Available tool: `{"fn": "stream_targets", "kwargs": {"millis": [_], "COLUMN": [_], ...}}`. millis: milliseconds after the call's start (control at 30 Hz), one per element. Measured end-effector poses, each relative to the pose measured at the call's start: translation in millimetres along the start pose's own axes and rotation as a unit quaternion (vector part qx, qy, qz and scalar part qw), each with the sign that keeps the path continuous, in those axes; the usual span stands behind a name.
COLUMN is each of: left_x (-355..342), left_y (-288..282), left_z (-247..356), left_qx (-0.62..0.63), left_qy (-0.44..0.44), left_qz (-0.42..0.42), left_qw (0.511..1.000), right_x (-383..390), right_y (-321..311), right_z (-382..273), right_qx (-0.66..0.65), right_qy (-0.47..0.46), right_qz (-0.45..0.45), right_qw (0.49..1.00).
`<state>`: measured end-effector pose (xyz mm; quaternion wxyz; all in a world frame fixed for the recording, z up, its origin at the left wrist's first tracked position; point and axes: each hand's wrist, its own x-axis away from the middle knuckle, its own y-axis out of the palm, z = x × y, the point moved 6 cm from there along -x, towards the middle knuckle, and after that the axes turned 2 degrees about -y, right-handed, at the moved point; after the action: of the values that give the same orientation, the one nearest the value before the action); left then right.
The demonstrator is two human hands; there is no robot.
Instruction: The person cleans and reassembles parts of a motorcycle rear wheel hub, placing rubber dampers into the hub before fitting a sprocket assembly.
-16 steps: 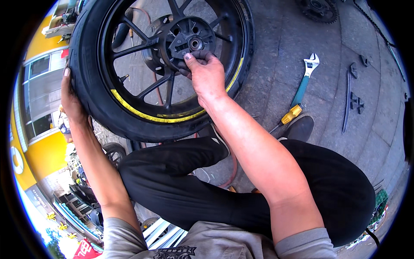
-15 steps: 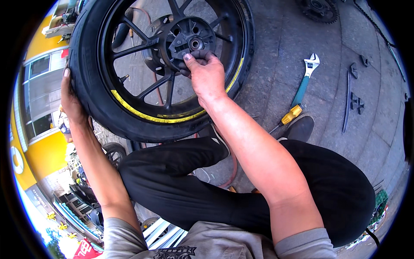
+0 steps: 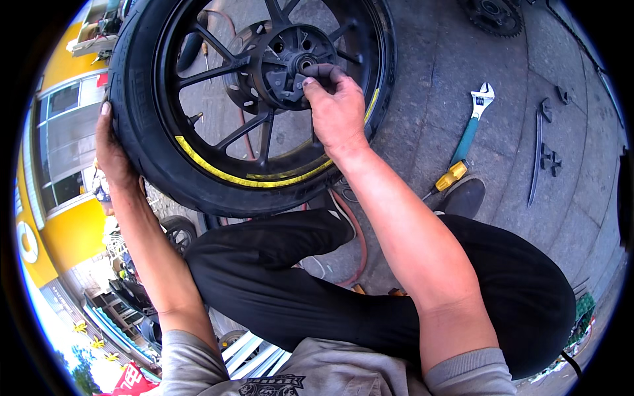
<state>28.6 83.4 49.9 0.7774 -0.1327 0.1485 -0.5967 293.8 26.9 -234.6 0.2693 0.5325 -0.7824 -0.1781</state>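
Two bare hands stand well apart on one motorcycle wheel (image 3: 269, 78) just ahead of the person: the right hand (image 3: 335, 109), nearer the hub (image 3: 282, 94), bunches its fingers beside the bearing (image 3: 305, 63), gripping what I can't tell; the left hand (image 3: 117, 157) lies uncurled along the tyre's (image 3: 137, 99) left side. Black and round, it wears a yellow rim stripe (image 3: 228, 177).

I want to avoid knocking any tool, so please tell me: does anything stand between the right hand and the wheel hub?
Nothing visible does: the right hand is at the hub. The wrench and screwdriver lie right of the tyre.
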Motion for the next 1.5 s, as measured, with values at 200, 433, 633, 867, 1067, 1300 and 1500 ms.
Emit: {"fn": "stream_targets", "kwargs": {"millis": [200, 433, 633, 867, 1067, 1300, 1500], "left_x": [7.4, 9.7, 10.2, 5.4, 9.6, 9.9, 9.4], "left_y": [7.2, 9.8, 13.3, 5.6, 12.9, 10.8, 7.2], "left_z": [3.6, 5.1, 6.9, -0.6, -0.5, 1.7, -0.5], "left_qx": [-0.008, -0.012, -0.008, -0.005, -0.014, -0.019, -0.004], "left_qy": [0.004, 0.013, 0.026, -0.007, -0.011, 0.009, 0.0], "left_qz": [0.012, -0.008, -0.024, -0.021, -0.02, -0.03, -0.011], "left_qw": [1.0, 1.0, 0.999, 1.0, 1.0, 0.999, 1.0], "right_x": [-36.4, -33.6, -26.5, -16.3, -28.3, -4.7, -6.9], "right_y": [4.5, 44.2, 45.9, 44.0, 36.9, 40.0, 29.8], "right_z": [-79.4, -85.6, -76.6, -69.4, -54.5, -52.1, -42.1], "right_qx": [0.312, 0.43, 0.444, 0.432, 0.431, 0.467, 0.389], "right_qy": [-0.276, -0.42, -0.402, -0.421, -0.382, -0.384, -0.33], "right_qz": [-0.155, -0.18, -0.21, -0.117, -0.096, -0.001, 0.011], "right_qw": [0.896, 0.778, 0.773, 0.789, 0.811, 0.796, 0.86]}}
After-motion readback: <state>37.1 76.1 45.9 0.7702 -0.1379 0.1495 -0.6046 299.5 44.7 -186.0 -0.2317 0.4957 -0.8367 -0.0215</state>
